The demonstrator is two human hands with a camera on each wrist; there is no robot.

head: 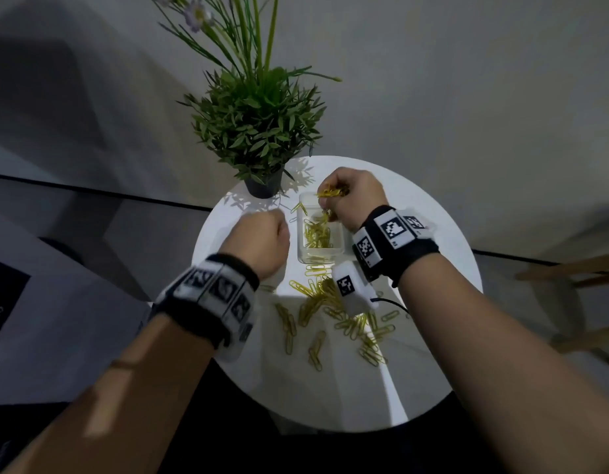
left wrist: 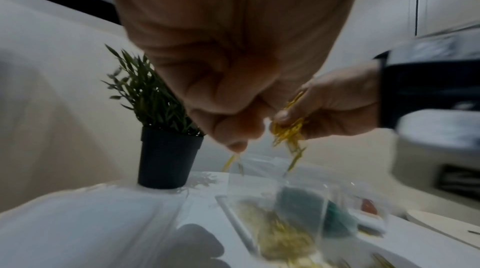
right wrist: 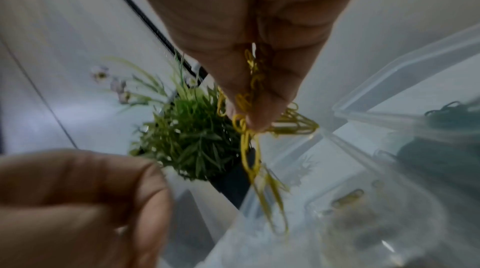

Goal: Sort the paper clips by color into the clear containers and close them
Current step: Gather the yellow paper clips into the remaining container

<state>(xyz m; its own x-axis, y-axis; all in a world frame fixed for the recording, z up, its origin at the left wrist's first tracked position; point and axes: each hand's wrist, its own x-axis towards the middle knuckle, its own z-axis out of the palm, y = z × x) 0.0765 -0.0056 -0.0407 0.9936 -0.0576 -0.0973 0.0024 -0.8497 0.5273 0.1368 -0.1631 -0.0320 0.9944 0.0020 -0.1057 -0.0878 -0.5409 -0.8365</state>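
A clear container (head: pixel 301 246) stands open mid-table with yellow paper clips (head: pixel 317 234) in it. My right hand (head: pixel 332 195) hovers over its far end and grips a bunch of yellow clips (right wrist: pixel 249 149), some dangling towards the opening (right wrist: pixel 262 237). My left hand (head: pixel 262 234) is a closed fist just left of the container; no clip shows in it. A loose heap of yellow clips (head: pixel 325 299) lies on the table in front. In the left wrist view a clip (left wrist: pixel 230 161) hangs blurred below my left fingers (left wrist: pixel 233 129).
The round white table (head: pixel 330 398) is small. A potted plant (head: pixel 263 186) stands behind the container, close to both hands. Right of the open container stands another clear container with dark green clips (right wrist: pixel 441 127) and one with something red (left wrist: pixel 369 207).
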